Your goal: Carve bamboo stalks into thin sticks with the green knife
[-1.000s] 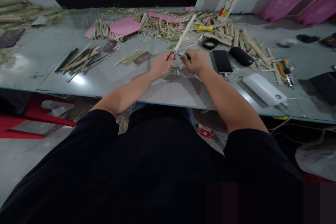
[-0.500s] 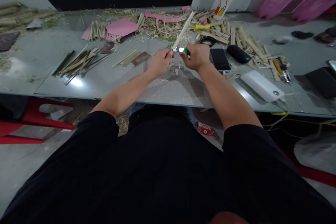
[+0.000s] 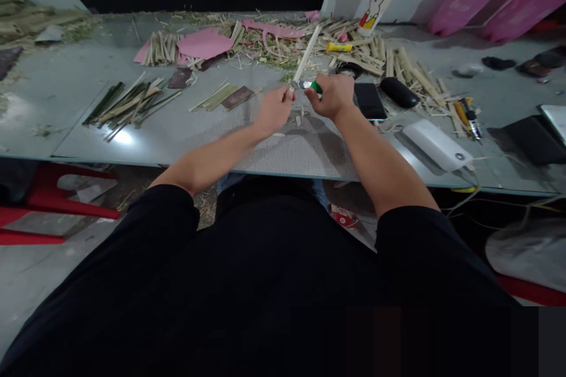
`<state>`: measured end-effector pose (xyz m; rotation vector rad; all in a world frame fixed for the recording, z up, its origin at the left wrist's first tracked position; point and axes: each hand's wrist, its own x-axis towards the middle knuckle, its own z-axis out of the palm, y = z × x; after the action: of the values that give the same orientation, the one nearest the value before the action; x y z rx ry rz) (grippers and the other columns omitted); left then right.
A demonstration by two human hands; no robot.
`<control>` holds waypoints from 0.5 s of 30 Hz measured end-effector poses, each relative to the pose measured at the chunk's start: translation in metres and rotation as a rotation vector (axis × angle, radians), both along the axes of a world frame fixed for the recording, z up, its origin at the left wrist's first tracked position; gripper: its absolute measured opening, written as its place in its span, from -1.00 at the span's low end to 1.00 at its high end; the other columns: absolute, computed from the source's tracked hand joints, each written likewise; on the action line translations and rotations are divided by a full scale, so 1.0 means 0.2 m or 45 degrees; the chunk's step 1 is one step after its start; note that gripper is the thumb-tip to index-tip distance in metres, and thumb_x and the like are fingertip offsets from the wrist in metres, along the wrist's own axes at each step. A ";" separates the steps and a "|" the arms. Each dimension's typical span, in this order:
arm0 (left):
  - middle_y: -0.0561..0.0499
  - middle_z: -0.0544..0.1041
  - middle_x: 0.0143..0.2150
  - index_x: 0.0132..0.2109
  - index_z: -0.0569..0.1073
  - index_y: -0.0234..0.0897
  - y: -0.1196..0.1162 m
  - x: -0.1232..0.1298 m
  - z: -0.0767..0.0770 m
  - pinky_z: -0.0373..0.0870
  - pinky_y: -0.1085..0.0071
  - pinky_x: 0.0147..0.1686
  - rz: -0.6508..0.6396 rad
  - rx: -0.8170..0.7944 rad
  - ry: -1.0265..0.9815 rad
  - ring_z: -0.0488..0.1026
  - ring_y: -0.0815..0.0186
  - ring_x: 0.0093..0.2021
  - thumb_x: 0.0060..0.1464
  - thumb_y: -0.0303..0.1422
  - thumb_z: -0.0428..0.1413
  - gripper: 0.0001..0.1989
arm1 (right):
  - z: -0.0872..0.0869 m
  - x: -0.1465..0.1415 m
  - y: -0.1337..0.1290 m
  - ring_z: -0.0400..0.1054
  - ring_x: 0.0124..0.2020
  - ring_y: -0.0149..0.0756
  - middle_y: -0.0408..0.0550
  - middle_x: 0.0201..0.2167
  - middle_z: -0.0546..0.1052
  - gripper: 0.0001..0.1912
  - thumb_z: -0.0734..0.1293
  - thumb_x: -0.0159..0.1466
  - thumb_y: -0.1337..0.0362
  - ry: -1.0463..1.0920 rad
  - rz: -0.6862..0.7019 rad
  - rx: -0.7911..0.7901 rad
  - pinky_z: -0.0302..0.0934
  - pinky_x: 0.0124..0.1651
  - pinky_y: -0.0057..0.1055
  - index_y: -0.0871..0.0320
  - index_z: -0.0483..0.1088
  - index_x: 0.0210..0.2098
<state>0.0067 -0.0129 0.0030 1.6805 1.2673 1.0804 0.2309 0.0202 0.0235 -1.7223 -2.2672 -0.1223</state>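
My left hand [image 3: 276, 108] is closed round the near end of a pale bamboo strip [image 3: 308, 53], which slants up and away from me over the table. In my right hand [image 3: 332, 96] is a green-handled utility knife [image 3: 315, 86], its blade pointing left and lying at the strip close to my left fingertips. Whether the blade is biting into the strip I cannot tell. Small pale shavings [image 3: 299, 120] lie on the board under my hands. A bit of red shows at my left fingertips, too small to name.
Left lies a bundle of thin green strips [image 3: 128, 105]; nearer are a few flat strips [image 3: 219, 97]. Shavings, cut pieces and pink paper [image 3: 206, 45] line the back. To the right are a black phone [image 3: 370, 101], a white power bank [image 3: 437, 144] and a yellow cutter [image 3: 467, 118].
The knife blade and my left fingers have shifted slightly against each other at the strip. The whole view has turned a little; both grips stay the same.
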 end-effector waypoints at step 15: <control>0.01 0.36 -0.35 -0.31 0.35 -0.02 -0.17 0.04 0.10 0.48 0.16 0.01 0.108 -0.022 0.128 0.51 0.07 -0.18 0.78 -0.46 0.08 -0.48 | 0.02 0.03 0.02 0.46 0.01 0.14 0.27 0.05 0.69 -0.60 0.37 0.88 -0.10 -0.114 -0.099 0.028 0.03 0.02 -0.03 0.05 0.47 0.03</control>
<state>0.0139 -0.0473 0.0225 1.6995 1.4189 1.0424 0.2378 0.0238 0.0284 -1.8292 -2.2523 -0.2442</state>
